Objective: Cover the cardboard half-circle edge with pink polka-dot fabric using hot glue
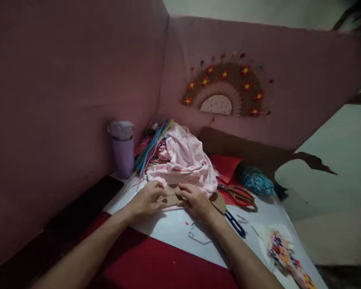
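Observation:
Both hands rest at a flat piece of brown cardboard (pixel 171 196) on the white table covering. My left hand (pixel 149 199) has its fingers bent together over the cardboard's left side. My right hand (pixel 195 201) curls its fingers down on the right side. Pink patterned cloth (pixel 188 160) lies bunched just behind the cardboard, with an edge of it showing along the front. Another brown cardboard piece (pixel 219 201) sticks out to the right of my right hand. The fingertips' exact grip is partly hidden.
A purple tumbler (pixel 123 154) and colourful pipe cleaners (pixel 152 148) stand at the back left. To the right are scissors (pixel 237 195), blue yarn (pixel 255 180), a dark blue cutter (pixel 235 224) and colourful scraps (pixel 284 255). A decorated half-circle (pixel 225 86) hangs on the wall.

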Motion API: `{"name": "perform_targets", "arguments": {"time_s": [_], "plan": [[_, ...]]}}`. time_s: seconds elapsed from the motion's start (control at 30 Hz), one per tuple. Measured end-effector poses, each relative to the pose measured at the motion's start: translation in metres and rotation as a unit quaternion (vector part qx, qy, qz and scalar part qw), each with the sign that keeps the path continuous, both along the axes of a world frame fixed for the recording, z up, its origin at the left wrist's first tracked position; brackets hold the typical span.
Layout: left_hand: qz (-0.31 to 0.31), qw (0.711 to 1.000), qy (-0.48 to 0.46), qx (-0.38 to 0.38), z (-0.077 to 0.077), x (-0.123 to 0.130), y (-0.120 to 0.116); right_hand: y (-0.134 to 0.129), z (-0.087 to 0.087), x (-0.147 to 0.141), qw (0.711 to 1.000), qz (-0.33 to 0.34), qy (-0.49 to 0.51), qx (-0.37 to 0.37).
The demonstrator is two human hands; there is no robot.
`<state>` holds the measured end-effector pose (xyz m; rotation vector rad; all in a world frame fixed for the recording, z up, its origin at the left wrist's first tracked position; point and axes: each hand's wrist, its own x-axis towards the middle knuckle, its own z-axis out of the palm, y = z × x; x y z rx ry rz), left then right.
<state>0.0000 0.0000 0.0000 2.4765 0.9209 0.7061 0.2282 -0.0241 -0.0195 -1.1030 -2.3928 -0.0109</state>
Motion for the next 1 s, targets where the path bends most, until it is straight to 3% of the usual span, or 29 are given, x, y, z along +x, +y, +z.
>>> {"name": "perform_targets", "arguments": {"time_s": [1.0], "plan": [[-0.027, 0.995, -0.073, -0.064, -0.021, -0.012, 0.015, -0.005, -0.006, 0.005, 0.998, -0.001, 0.061, 0.004]]}}
